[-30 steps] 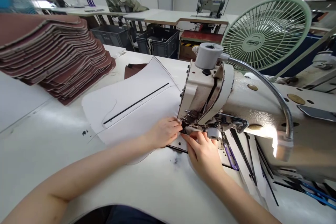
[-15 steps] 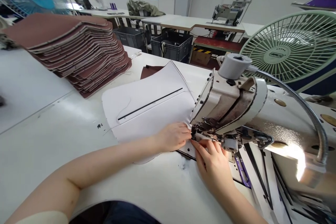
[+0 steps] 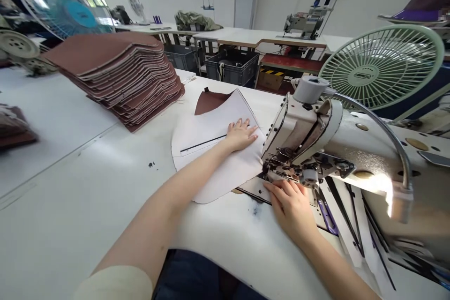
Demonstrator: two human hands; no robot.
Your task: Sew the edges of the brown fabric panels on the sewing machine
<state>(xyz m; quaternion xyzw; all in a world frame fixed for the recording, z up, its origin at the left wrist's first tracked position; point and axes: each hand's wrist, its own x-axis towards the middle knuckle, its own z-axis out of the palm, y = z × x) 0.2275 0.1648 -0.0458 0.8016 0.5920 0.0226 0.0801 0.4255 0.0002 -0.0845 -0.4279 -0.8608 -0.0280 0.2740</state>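
A white-faced panel (image 3: 218, 176) with a brown underside lies on the table, its right edge at the needle area of the sewing machine (image 3: 286, 138). A dark narrow slit or strip (image 3: 202, 144) runs across the panel. My left hand (image 3: 242, 136) rests flat on the panel's upper part with its fingers spread, covering one end of the dark line. Beside the presser foot, my right hand (image 3: 291, 204) lies on the machine bed, fingers stretched out and somewhat apart. Some of its fingertips are hidden under the machine head.
A tall stack of brown panels (image 3: 123, 79) stands at the back left. Purple-handled scissors (image 3: 328, 218) and several long strips (image 3: 346, 218) lie right of my right hand. A green fan (image 3: 379, 72) stands behind the machine; grey crates (image 3: 232, 65) sit beyond the table.
My left hand has moved from beside the needle up and back onto the panel, and its fingers have spread. The panel has turned slightly. My right hand stays by the presser foot.
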